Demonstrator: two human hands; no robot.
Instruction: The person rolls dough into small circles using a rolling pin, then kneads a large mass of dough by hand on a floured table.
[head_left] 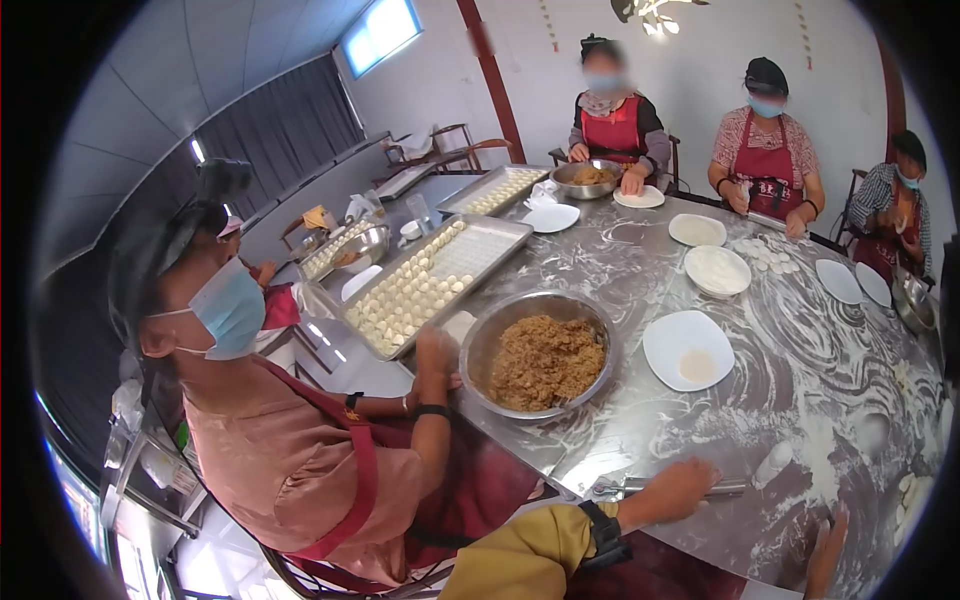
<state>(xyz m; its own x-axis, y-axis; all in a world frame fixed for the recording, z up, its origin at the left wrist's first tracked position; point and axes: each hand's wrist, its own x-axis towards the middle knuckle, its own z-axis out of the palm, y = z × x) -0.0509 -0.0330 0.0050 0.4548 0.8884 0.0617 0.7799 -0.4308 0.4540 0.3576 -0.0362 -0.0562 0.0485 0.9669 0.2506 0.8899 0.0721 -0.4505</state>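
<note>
Left hand [672, 492] over rod [728, 487], grip indeterminate; right hand [826, 552], lower right, open. Apparently rod handling; next move requires controlled grip.

A food workroom is shown by the floured metal table [640, 300], the bowl of filling [545, 362], the trays of dumplings [415, 285] and the several workers in red aprons [612, 130].

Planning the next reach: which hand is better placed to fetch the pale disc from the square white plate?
Probably the left hand: it is nearer the square white plate, though over the metal rod. The right hand sits farther off, low in view.
</note>
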